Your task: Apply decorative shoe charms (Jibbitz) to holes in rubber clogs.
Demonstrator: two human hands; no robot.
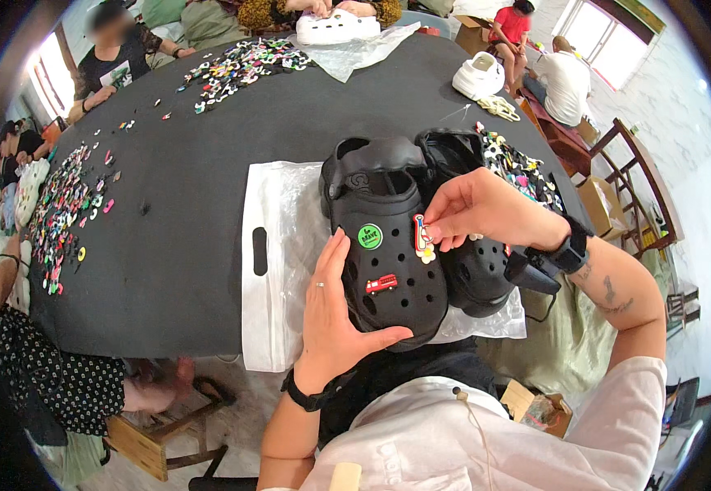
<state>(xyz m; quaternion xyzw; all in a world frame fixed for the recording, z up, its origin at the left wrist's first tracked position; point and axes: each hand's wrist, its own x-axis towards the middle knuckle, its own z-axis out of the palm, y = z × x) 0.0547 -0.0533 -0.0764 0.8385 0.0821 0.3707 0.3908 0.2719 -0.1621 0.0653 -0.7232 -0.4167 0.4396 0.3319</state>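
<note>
A black clog (388, 237) lies toe toward me on a clear plastic bag (277, 262) on the black table (208, 131). My left hand (335, 315) cups its toe and left side. My right hand (474, 213) presses a red and white charm (422, 236) onto its upper. A round green charm (369, 236) and a small red vehicle charm (381, 284) are fixed on the clog. A second black clog (478, 274) lies to the right, partly under my right hand.
Heaps of small coloured charms lie at the right (519, 168), far middle (241, 65) and left (60, 213) of the table. White clogs (480, 75) sit at the far side. Other people sit around the table; wooden chairs (634, 180) stand at the right.
</note>
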